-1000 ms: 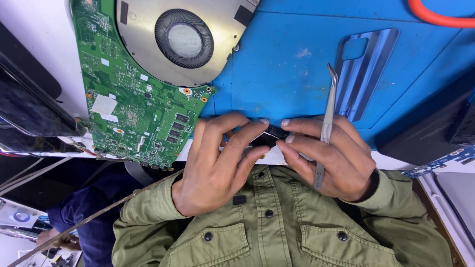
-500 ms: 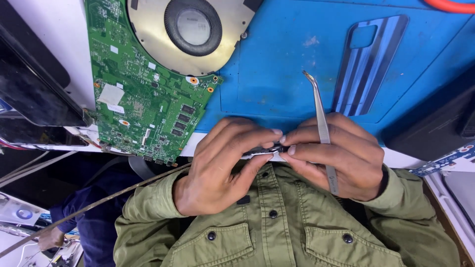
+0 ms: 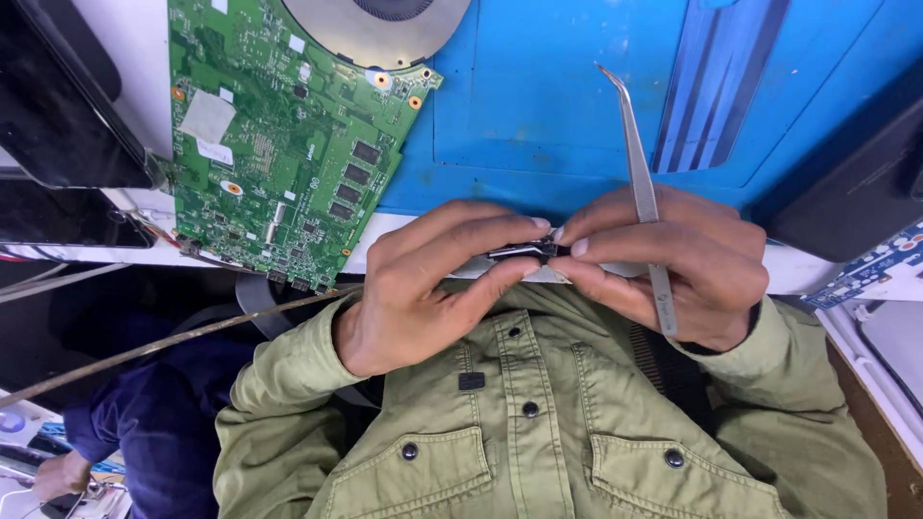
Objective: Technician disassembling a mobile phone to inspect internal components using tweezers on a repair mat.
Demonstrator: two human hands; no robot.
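My left hand [image 3: 423, 288] and my right hand [image 3: 663, 269] meet at the table's near edge, just above my green jacket. Between the fingertips of both hands is pinched a small black and metal part [image 3: 524, 253]. My right hand also holds a pair of curved metal tweezers [image 3: 639, 187] against its fingers; the bent tip points up over the blue work mat [image 3: 558, 106] and touches nothing.
A green circuit board [image 3: 279, 144] with a round metal fan [image 3: 375, 24] lies at the upper left. A black laptop part [image 3: 58, 106] sits at the far left. At the right are a black case [image 3: 856, 183] and a small blue board [image 3: 870, 274]. A thin cable [image 3: 144, 346] crosses the lower left.
The view has moved in closer on the hands. The tweezers have swung from lying low across my right hand to standing more upright. Both hands keep hold of the small part.
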